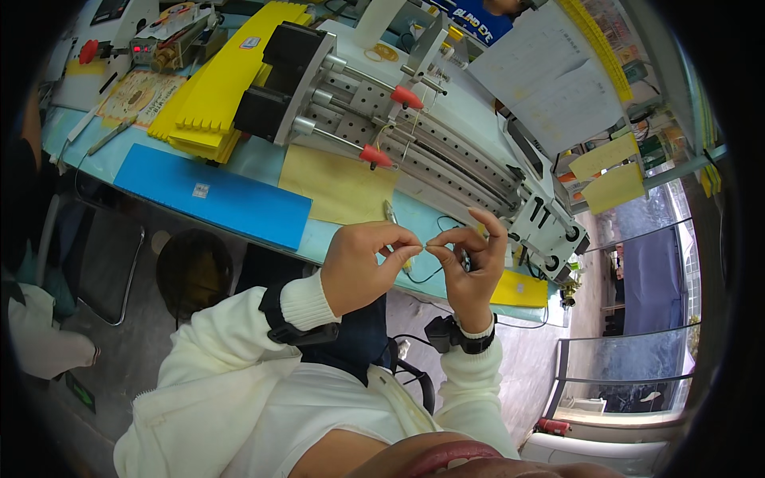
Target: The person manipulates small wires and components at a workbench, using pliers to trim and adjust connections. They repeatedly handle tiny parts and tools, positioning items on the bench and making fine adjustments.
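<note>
My left hand (362, 267) and my right hand (472, 267) meet over the front edge of the bench, fingertips nearly touching. Each one pinches thumb against index finger. Whatever lies between the fingertips is too small to make out. On the right hand the other fingers are raised and curled apart. Just beyond them stands a metal rail machine (458, 155) with two black motors and rods ending in red cone-shaped tips (407, 97). A pen-like tool (390, 212) lies close behind my hands, partly hidden.
A blue strip (211, 195), a yellow sheet (339, 183) and stacked yellow strips (227, 76) lie on the bench to the left. Another yellow strip (519, 289) sits right of my hands. A thin black cable (522, 324) hangs by the edge. A round stool (194, 271) stands below.
</note>
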`<state>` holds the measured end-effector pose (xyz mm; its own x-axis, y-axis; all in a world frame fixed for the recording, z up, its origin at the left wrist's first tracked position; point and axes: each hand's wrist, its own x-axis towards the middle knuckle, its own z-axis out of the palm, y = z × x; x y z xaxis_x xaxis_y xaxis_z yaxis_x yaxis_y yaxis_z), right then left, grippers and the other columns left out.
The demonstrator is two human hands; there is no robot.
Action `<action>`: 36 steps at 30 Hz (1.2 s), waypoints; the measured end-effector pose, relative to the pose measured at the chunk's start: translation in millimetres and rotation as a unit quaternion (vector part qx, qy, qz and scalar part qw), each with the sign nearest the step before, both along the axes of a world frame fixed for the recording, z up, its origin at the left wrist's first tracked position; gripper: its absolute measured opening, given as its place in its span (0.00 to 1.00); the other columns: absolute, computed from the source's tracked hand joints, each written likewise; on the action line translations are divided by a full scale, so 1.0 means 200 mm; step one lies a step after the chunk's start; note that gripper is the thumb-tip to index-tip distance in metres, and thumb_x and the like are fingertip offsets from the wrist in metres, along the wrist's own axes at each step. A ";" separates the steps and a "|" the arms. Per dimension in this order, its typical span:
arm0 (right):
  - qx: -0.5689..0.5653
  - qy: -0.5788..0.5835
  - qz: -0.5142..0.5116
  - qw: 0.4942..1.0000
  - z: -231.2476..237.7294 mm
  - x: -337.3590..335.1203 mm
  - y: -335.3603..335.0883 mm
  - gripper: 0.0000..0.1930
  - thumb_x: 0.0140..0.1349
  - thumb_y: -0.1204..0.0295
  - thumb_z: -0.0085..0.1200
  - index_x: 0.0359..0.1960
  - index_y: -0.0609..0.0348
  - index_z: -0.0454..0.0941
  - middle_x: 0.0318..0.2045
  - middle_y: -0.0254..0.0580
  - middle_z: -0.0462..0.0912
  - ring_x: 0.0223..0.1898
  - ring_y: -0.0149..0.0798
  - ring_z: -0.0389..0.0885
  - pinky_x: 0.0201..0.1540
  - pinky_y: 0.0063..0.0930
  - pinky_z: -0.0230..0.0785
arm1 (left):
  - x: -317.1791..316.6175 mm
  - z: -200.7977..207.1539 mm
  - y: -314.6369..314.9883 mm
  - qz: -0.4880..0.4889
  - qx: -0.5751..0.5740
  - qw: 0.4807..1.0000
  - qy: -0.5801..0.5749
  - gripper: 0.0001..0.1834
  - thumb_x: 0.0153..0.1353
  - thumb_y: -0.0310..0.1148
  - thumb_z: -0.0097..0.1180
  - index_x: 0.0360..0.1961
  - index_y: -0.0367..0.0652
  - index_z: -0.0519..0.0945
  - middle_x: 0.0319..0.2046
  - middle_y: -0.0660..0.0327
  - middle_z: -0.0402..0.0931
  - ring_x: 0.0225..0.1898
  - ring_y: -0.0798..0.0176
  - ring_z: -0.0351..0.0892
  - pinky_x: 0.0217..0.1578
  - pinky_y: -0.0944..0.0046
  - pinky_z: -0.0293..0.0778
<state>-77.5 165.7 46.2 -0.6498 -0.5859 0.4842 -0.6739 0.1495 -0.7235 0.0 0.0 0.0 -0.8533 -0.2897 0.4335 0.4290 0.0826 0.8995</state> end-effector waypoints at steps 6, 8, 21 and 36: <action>-0.005 0.059 -0.016 0.998 -0.03 0.01 -0.01 0.35 0.55 0.88 0.65 0.62 0.59 0.61 0.33 0.43 0.86 0.33 0.30 0.85 0.35 0.16 0.72 | 0.01 0.00 0.00 0.051 -0.089 0.994 0.038 0.04 0.56 0.23 0.66 0.33 0.35 0.85 0.29 0.52 0.84 0.30 0.57 0.85 0.32 0.64 0.77; -0.028 0.066 -0.010 0.997 -0.04 0.01 -0.02 0.33 0.55 0.86 0.66 0.61 0.60 0.63 0.32 0.42 0.86 0.33 0.26 0.83 0.32 0.14 0.68 | 0.02 0.02 -0.01 0.042 -0.071 0.996 0.038 0.04 0.56 0.22 0.65 0.33 0.35 0.84 0.29 0.52 0.84 0.30 0.56 0.85 0.32 0.64 0.77; 0.038 0.044 -0.134 0.989 -0.04 -0.17 -0.17 0.14 0.56 0.78 0.68 0.45 0.60 0.85 0.40 0.37 0.88 0.27 0.23 0.73 0.30 0.17 0.62 | 0.22 -0.07 -0.05 0.052 -0.070 0.996 -0.002 0.03 0.54 0.20 0.63 0.31 0.34 0.82 0.28 0.55 0.82 0.29 0.61 0.84 0.32 0.67 0.76; 0.171 0.057 -0.050 0.982 -0.06 -0.16 -0.48 0.07 0.61 0.77 0.62 0.39 0.65 0.87 0.25 0.43 0.86 0.23 0.30 0.82 0.29 0.23 0.71 | 0.38 -0.23 -0.33 0.165 0.068 0.981 -0.072 0.04 0.64 0.24 0.62 0.37 0.34 0.83 0.31 0.60 0.85 0.31 0.70 0.85 0.35 0.72 0.78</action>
<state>-109.4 70.1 33.5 -0.6655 -0.6629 0.3430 -0.7170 0.4404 -0.5403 76.2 -65.7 -46.9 -0.7531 -0.6068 0.2543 0.2671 0.0713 0.9610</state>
